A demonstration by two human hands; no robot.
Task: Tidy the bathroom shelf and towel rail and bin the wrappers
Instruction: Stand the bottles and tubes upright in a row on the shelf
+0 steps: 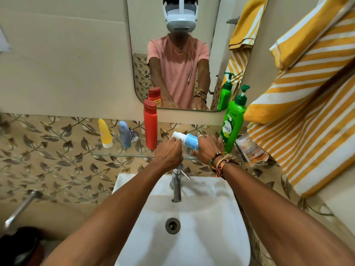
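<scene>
A glass shelf [123, 154] under the mirror carries a yellow tube [105, 133], a grey-blue tube [124, 134], a tall red bottle [150, 124] and a green pump bottle [232, 121]. Both my hands hold a small blue and white pump bottle [189, 140], tilted sideways over the shelf. My left hand [169, 153] grips its white cap end. My right hand [208, 148] wraps its body. A clear plastic wrapper [249, 149] lies at the shelf's right end. A yellow and white striped towel [307, 96] hangs bunched on the right.
A white sink [211, 217] with a chrome tap [177, 184] sits right below my arms. The mirror [178, 54] is above the shelf. A chrome pipe [21, 208] juts out at lower left, with dark objects on the floor beneath it.
</scene>
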